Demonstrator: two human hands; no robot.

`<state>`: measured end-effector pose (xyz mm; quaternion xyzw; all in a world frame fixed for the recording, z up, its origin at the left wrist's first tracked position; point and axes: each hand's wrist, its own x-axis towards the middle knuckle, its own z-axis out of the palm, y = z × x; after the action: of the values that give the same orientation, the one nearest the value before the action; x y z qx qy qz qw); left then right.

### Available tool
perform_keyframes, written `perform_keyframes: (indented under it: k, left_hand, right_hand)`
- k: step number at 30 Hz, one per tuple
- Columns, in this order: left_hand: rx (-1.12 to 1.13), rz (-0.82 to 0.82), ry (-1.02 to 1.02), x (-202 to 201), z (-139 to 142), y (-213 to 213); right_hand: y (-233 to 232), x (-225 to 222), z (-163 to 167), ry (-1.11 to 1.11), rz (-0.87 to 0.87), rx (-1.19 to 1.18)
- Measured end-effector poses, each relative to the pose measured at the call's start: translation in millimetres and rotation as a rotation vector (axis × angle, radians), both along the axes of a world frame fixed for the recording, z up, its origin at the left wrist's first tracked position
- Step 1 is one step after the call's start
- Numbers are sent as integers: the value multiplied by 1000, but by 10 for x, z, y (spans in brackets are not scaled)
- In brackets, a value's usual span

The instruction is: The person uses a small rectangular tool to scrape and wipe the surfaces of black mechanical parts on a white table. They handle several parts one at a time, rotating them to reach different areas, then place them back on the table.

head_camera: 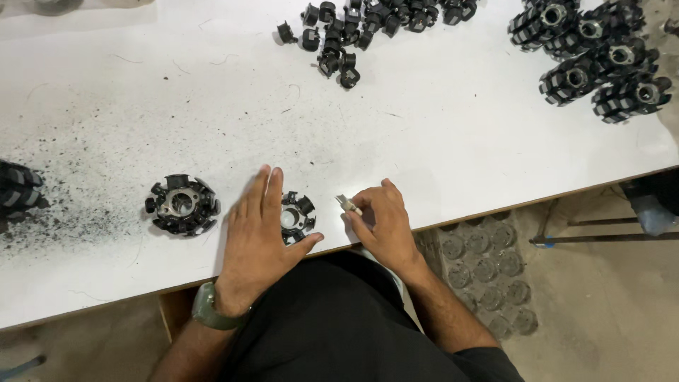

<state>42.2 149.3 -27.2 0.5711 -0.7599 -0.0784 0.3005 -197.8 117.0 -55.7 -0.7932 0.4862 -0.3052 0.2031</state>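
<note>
A round black stator core (297, 216) with a metal hub lies flat near the white table's (438, 141) front edge, half covered by the left hand (258, 233), which lies open, fingers flat. Just right, the right hand (378, 223) pinches a small metal piece (346, 204), pointing up-left. A second stator core (182, 205) lies left.

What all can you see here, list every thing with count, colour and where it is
table: one, white, fills the view
ring part: one, black and metal, left of left hand
second ring part: one, black, partly under left hand
small clips: a heap, black, top centre
ring parts pile: several, black, top right
discs: many, grey, floor under table
black grit: scattered, left
watch: one, green, left wrist
left hand: flat on table
right hand: pinching small metal piece
</note>
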Motion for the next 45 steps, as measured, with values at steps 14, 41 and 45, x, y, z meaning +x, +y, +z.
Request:
perform_keyframes:
  k: [14,41,45]
  left_hand:
    - [107,-25,80,72,-106,-76]
    - [58,108,245,-38,-376,-16]
    - [76,145,269,-54,-400,-4]
  right_hand:
    - [70,438,-85,-211,119,-49]
    - [40,590,38,-99,146,-109]
    - [58,579,26,-124,141,-119]
